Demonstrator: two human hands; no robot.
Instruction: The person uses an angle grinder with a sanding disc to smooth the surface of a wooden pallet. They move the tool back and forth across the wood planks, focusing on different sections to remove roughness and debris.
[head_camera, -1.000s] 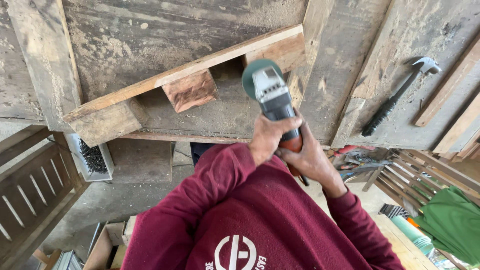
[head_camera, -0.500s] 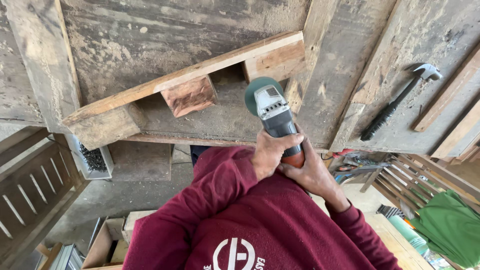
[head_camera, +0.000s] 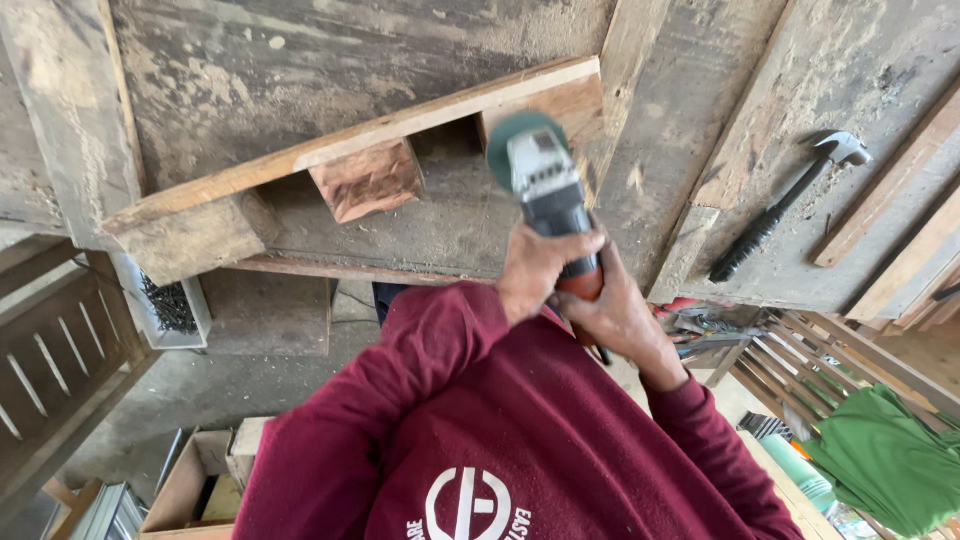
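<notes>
Gripping the angle grinder (head_camera: 545, 195) with both hands, I have my left hand (head_camera: 535, 270) wrapped over its dark body and my right hand (head_camera: 615, 315) closed under the orange rear, disc against the wooden block (head_camera: 560, 105); a white tray (head_camera: 190, 325) holds dark nails (head_camera: 165, 303)

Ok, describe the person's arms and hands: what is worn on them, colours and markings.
Both arms are covered by long dark red sleeves of a sweatshirt that reach the wrists. The left hand and right hand are bare: no gloves, rings or watch visible. A white round emblem sits on the chest.
</notes>
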